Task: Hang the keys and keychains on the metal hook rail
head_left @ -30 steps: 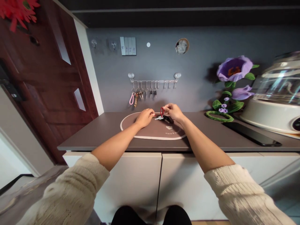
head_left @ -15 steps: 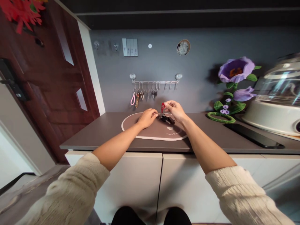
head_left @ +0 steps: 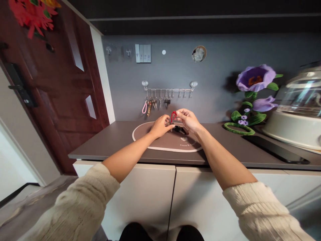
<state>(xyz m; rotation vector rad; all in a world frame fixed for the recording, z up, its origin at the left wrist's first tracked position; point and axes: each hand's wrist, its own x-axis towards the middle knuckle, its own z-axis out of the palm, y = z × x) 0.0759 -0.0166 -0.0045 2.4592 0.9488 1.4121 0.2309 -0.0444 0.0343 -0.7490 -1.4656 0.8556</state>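
Centre frame, the right hand (head_left: 189,121) pinches a thin red looped cord (head_left: 172,116) above a dark key bunch (head_left: 180,129) on a brown, pale-rimmed oval mat (head_left: 163,144); the left hand (head_left: 160,126), thumb and fingers parted, is just beside; a steady pinch should best control the loop

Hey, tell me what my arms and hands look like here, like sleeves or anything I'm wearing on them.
Your left sleeve and right sleeve are cream, textured knit, bunched into folds and ending partway along the forearms. Below them, your left hand and right hand are bare: no gloves, and no watch or bracelet visible.
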